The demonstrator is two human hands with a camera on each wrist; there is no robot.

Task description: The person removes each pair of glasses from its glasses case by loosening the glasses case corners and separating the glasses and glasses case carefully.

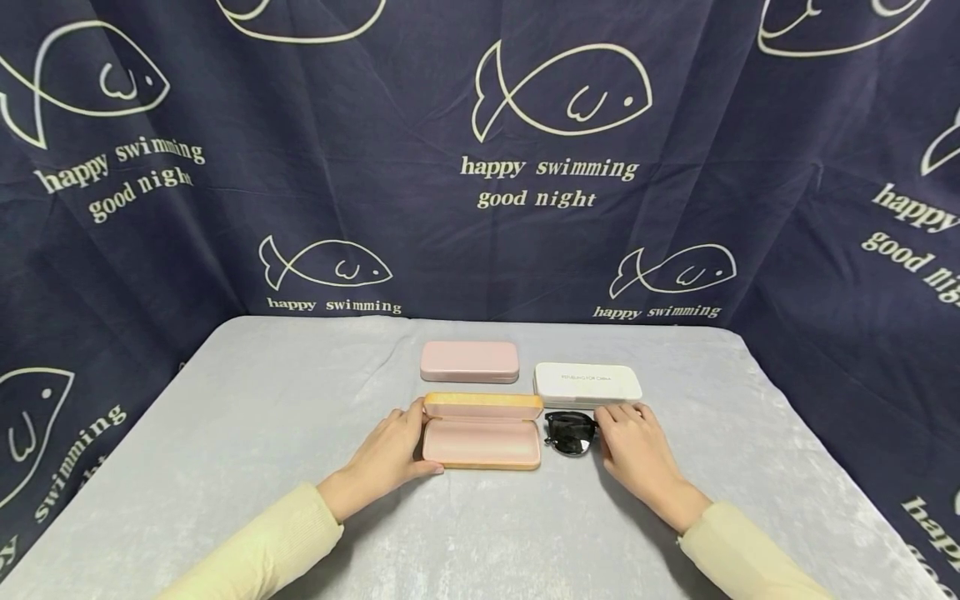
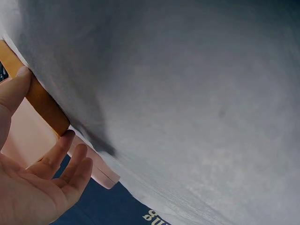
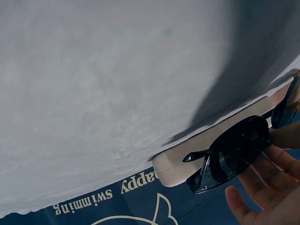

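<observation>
An orange-edged glasses case [image 1: 482, 443] with a pink lining stands with its lid raised on the table. My left hand [image 1: 384, 454] grips its left end, thumb at the front corner and fingers toward the lid side. In the left wrist view the thumb presses on the orange edge [image 2: 47, 110]. To the right of the case, my right hand [image 1: 637, 446] pinches black sunglasses [image 1: 572, 433] by the bridge area, one dark lens facing out. The right wrist view shows the sunglasses [image 3: 239, 147] at the fingertips, partly over a white case.
Behind the open case lies a closed pink glasses case [image 1: 469, 360]. A closed white glasses case [image 1: 588, 383] with small lettering sits just beyond the right hand. A grey-blue cloth [image 1: 262, 417] covers the table, and a dark blue fish-print curtain [image 1: 420, 167] surrounds its back and sides.
</observation>
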